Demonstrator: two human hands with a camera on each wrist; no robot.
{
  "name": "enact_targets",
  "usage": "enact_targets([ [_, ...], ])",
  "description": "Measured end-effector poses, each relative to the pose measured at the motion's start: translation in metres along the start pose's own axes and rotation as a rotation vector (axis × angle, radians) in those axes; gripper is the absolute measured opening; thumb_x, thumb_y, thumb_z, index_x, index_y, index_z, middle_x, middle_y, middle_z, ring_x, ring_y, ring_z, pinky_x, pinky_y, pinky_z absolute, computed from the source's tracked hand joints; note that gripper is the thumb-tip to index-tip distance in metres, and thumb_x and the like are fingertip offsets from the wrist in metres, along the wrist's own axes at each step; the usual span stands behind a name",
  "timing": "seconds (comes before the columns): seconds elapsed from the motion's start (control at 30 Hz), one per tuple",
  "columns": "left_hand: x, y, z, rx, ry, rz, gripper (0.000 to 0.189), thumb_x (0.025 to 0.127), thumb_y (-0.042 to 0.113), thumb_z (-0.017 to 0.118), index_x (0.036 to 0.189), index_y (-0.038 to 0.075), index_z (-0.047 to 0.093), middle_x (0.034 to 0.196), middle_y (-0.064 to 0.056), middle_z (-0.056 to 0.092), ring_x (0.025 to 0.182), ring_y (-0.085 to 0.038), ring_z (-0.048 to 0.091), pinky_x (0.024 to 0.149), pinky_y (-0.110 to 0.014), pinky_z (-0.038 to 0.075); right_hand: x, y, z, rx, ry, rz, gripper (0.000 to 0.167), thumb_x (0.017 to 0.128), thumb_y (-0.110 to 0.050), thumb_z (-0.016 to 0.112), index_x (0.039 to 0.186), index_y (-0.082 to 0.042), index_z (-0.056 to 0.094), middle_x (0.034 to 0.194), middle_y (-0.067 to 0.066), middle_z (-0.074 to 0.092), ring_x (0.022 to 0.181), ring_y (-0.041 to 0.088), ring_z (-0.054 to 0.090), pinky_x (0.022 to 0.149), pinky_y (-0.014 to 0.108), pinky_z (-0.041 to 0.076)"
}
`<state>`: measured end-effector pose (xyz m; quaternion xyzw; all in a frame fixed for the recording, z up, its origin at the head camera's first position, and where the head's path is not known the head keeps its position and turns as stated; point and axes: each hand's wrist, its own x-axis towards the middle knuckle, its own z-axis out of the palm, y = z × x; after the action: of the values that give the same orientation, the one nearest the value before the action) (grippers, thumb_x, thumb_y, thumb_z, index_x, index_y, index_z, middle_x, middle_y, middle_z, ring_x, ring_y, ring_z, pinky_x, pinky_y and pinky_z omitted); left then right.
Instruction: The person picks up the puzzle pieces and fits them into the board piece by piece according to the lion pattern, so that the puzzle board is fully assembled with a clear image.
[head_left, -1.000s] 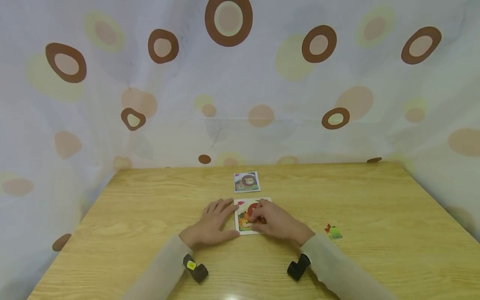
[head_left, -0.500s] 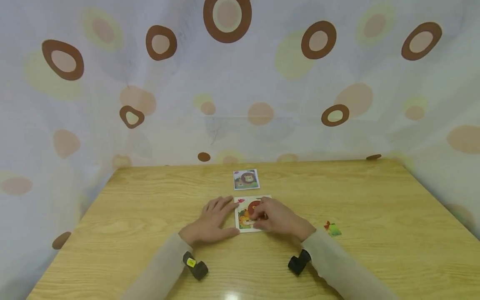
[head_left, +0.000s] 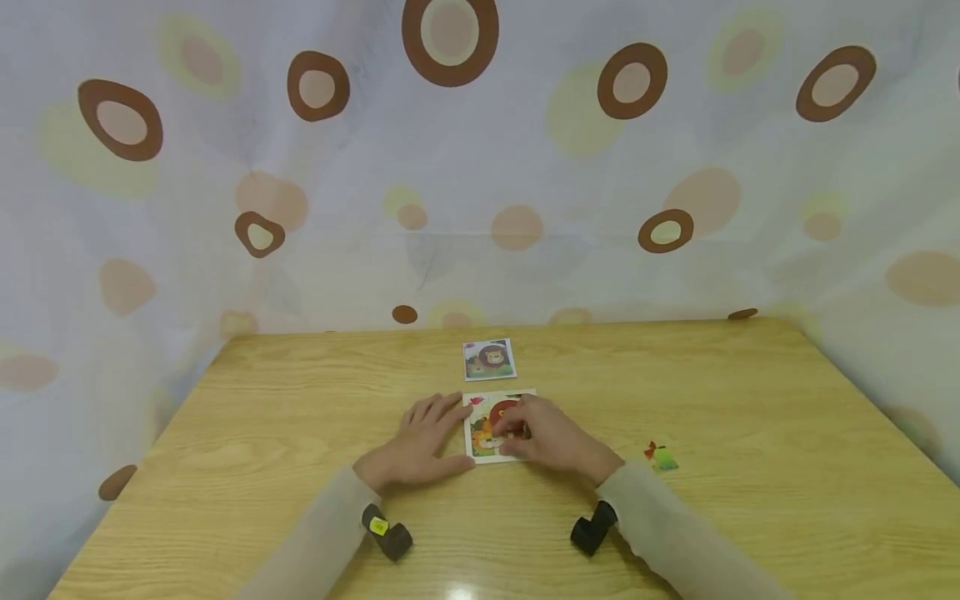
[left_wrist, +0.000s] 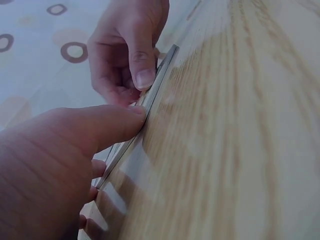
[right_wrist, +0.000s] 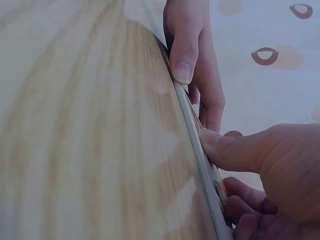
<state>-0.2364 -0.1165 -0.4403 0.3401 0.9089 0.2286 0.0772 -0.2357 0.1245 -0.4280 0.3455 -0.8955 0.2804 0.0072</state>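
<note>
A square jigsaw puzzle board (head_left: 480,460) with a white border and a lion picture lies on the table between the hands. The left hand (head_left: 420,450) has its fingers spread at the board's left side, its thumb touching the near edge; in the left wrist view the thumb (left_wrist: 110,127) rests against the rim. The right hand (head_left: 558,437) is over the board's right half, thumb and fingers curled together around a puzzle piece, mostly hidden. Seen from the right wrist, the thumb (right_wrist: 225,147) lies low over the board surface, with the other fingers bent beneath.
Behind the board lies a small lion picture card (head_left: 490,360). Loose puzzle pieces (head_left: 663,458), red and green, lie to the right of the right forearm. A patterned curtain (head_left: 517,275) rises behind the wooden table (head_left: 300,392).
The right hand's fingers have shifted slightly over the same part of the board. The left hand holds its place at the edge. The head view has moved slightly.
</note>
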Motion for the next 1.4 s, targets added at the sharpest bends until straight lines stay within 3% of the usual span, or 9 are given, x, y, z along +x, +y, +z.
enact_targets([
  [0.27, -0.002, -0.003, -0.002, 0.012, 0.006, -0.010, 0.072, 0.092, 0.042, 0.058, 0.149, 0.008, 0.032, 0.158, -0.018, 0.020, 0.143, -0.045, 0.013, 0.112, -0.065, 0.010, 0.002, -0.004, 0.003, 0.064, 0.084, 0.070, 0.013, 0.076, -0.011, 0.081, 0.082, -0.007, 0.070, 0.078, 0.002, 0.065, 0.067, 0.007, 0.049, 0.060, 0.017, 0.042],
  [0.53, -0.001, 0.000, -0.002, -0.011, 0.007, -0.001, 0.072, 0.092, 0.041, 0.057, 0.149, 0.006, 0.032, 0.157, -0.019, 0.020, 0.143, -0.046, 0.013, 0.111, -0.066, 0.010, 0.001, -0.005, 0.000, 0.077, 0.052, 0.087, 0.009, 0.078, -0.011, 0.079, 0.084, -0.004, 0.077, 0.079, 0.002, 0.071, 0.070, 0.005, 0.055, 0.060, 0.017, 0.045],
  [1.0, -0.002, -0.002, 0.001, -0.003, 0.012, -0.003, 0.073, 0.092, 0.043, 0.057, 0.150, 0.008, 0.031, 0.158, -0.016, 0.019, 0.143, -0.045, 0.013, 0.112, -0.064, 0.010, -0.005, -0.014, -0.005, -0.125, -0.045, -0.021, 0.011, 0.085, -0.007, 0.071, 0.094, -0.002, 0.076, 0.082, 0.002, 0.052, 0.071, 0.009, 0.039, 0.062, 0.019, 0.037],
  [1.4, 0.000, -0.001, 0.002, -0.002, 0.006, -0.018, 0.072, 0.092, 0.043, 0.057, 0.150, 0.010, 0.031, 0.158, -0.015, 0.020, 0.144, -0.043, 0.013, 0.113, -0.063, 0.010, -0.008, -0.008, -0.005, -0.160, -0.063, -0.061, 0.011, 0.087, -0.008, 0.070, 0.096, -0.006, 0.076, 0.082, -0.002, 0.050, 0.071, 0.008, 0.038, 0.063, 0.018, 0.037],
])
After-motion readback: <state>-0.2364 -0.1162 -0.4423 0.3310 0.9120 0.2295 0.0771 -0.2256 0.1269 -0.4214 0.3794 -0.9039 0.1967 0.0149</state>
